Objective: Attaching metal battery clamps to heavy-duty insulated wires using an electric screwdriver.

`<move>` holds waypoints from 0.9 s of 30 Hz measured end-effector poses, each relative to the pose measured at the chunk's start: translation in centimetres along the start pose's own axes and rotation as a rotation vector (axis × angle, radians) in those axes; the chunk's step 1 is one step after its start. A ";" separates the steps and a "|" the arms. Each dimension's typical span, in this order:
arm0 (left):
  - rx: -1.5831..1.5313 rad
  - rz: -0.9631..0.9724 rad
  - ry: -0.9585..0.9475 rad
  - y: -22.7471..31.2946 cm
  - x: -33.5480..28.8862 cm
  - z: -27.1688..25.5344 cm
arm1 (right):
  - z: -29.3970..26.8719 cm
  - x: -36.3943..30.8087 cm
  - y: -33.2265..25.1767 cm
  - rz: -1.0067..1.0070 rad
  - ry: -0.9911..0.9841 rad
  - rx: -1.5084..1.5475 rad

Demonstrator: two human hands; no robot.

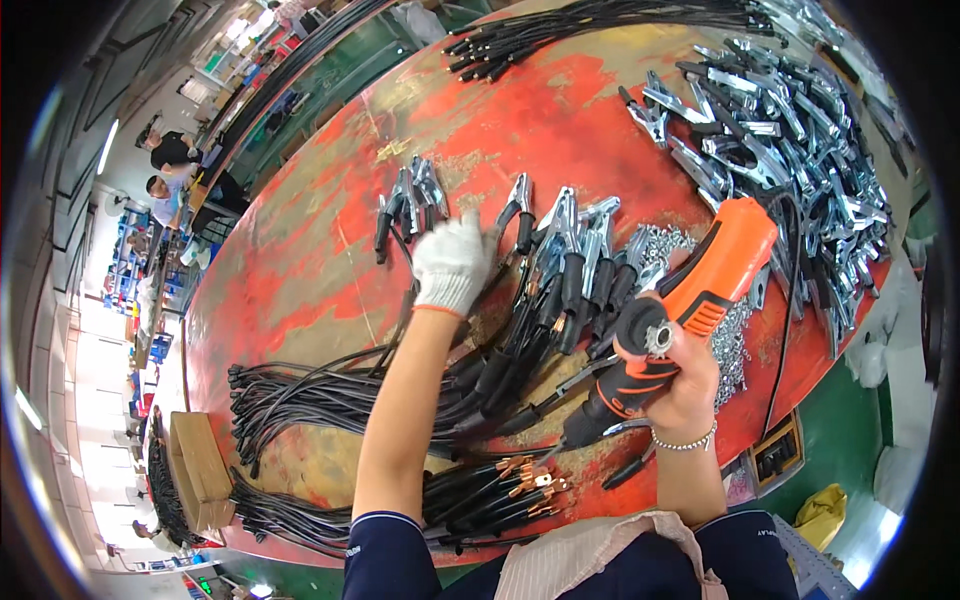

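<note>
My left hand [450, 268], in a white knit glove, is over the middle of the table with its fingers curled; what they hold, if anything, is hidden. Just right of it lies a metal spring clamp [517, 203] with black grips. Beyond its fingers is a small group of similar clamps [412, 198]. In my bare right hand [690, 375] is an orange and black power screwdriver [722, 262], its dark nose pointing down and left. Several clamps with black cables [568, 255] lie between my hands.
A large heap of metal clamps [770, 130] covers the right side. Small metal screws [655, 245] lie behind the screwdriver. Black cable bundles [290, 400] lie at the left, with copper lugs [530, 480] near me. More cables [590, 25] lie at the far edge. A cardboard box [200, 465] stands left.
</note>
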State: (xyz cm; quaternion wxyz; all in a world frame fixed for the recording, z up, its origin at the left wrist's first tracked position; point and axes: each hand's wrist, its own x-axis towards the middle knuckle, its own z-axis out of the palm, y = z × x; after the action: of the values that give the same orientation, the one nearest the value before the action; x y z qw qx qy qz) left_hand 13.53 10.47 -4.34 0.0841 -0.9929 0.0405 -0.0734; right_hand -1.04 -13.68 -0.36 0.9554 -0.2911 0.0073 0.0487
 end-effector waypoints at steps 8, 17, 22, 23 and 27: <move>-0.388 -0.203 0.008 -2.7 -1.8 5.2 | -0.5 -1.1 0.5 0.102 0.022 0.111; -1.309 0.091 -0.397 -0.3 -12.8 -11.7 | 2.9 -2.1 1.7 -0.328 -0.144 -0.050; -1.268 0.033 -0.458 0.4 -16.1 -12.2 | 3.6 -3.5 1.9 -0.322 -0.108 -0.077; -1.138 0.095 -0.305 1.2 -16.5 -12.7 | 3.3 -3.5 1.7 -0.319 -0.064 -0.107; -0.641 0.184 -0.231 3.0 -17.4 -15.3 | 2.3 -3.4 1.0 -0.316 0.054 -0.108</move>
State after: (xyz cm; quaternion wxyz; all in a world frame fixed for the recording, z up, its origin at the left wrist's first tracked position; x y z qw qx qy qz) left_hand -6.11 6.68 7.63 -0.2217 -0.9628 0.1410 0.0635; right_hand -4.56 -11.86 1.13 0.9335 -0.3410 -0.0155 -0.1098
